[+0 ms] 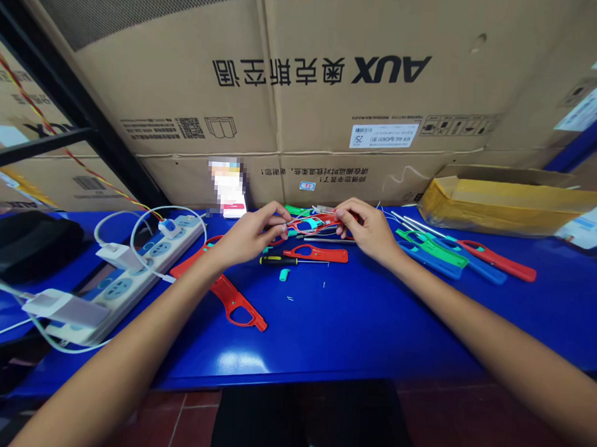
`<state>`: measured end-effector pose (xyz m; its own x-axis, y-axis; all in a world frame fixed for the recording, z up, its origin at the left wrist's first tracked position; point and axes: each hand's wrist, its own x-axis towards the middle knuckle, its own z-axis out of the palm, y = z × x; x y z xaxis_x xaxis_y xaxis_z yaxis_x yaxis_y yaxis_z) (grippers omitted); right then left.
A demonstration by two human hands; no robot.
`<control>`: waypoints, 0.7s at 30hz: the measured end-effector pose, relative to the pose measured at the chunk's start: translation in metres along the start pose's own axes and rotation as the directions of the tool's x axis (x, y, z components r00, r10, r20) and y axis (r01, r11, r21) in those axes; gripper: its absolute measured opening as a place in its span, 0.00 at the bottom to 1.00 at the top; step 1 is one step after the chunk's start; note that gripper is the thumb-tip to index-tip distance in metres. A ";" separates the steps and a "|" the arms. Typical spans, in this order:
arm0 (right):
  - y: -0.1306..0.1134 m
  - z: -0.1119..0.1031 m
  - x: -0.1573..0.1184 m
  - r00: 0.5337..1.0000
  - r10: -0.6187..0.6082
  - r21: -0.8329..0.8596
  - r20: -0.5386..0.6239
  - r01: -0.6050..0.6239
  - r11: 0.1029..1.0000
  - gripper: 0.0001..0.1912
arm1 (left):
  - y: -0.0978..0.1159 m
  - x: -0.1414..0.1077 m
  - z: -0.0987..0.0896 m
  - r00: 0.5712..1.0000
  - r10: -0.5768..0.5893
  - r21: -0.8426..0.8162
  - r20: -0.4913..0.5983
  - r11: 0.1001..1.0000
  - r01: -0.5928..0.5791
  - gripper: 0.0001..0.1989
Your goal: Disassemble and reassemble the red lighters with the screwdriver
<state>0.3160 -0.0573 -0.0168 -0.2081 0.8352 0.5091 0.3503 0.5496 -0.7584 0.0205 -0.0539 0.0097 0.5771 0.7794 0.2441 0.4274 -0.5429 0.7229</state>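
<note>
Between my hands is an opened red utility lighter (306, 224), with a teal trigger and thin wires showing in its casing. My right hand (365, 228) is closed around its handle end. At the opposite end, my left hand (258, 233) pinches with thumb and fingertips; whether it grips the casing or a small wire there is hard to make out. Just below lie a loose red casing half (321, 253) and a black and yellow screwdriver (279, 260). A small teal trigger (284, 275) rests nearer to me, with tiny metal pins around it.
Several red, green and blue lighters with metal rods, including a red one (501, 261), lie right. More red casing (234, 300) is by my left forearm. A white power strip (135, 275) with chargers, a lit phone (227, 190) and a yellow box (510, 201) surround the blue table (373, 334).
</note>
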 end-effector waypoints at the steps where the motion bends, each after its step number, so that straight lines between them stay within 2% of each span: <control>1: 0.000 0.000 0.000 1.000 -0.004 -0.004 -0.001 0.004 1.000 0.17 | 0.000 0.000 0.000 1.000 -0.003 -0.016 -0.006 1.000 0.002 0.08; 8: 0.002 0.001 -0.001 1.000 -0.016 0.036 0.006 0.015 0.999 0.17 | -0.001 0.003 -0.002 0.998 -0.013 -0.157 -0.061 0.988 0.004 0.08; 13: -0.001 0.002 -0.003 1.000 -0.020 0.031 0.011 0.020 0.999 0.17 | -0.002 0.004 -0.005 0.994 -0.090 -0.256 -0.061 0.964 0.072 0.09; 16: -0.005 0.002 -0.004 0.998 -0.058 0.025 0.025 0.058 0.998 0.17 | -0.001 0.003 -0.007 0.981 -0.196 -0.378 0.012 0.907 0.186 0.18; 18: -0.009 0.002 -0.005 0.995 -0.084 0.016 0.047 0.083 0.996 0.16 | 0.001 0.002 -0.010 0.968 -0.237 -0.384 0.083 0.889 0.251 0.22; 21: -0.011 0.001 -0.005 0.991 -0.118 0.014 0.062 0.118 0.993 0.15 | 0.005 -0.001 -0.014 0.960 -0.244 -0.304 0.136 0.912 0.275 0.16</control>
<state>0.3119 -0.0681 -0.0114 -0.3047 0.7639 0.5688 0.3104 0.6443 -0.6990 0.0124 -0.0524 0.0219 0.5446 0.8382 -0.0299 0.3366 -0.1858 0.9231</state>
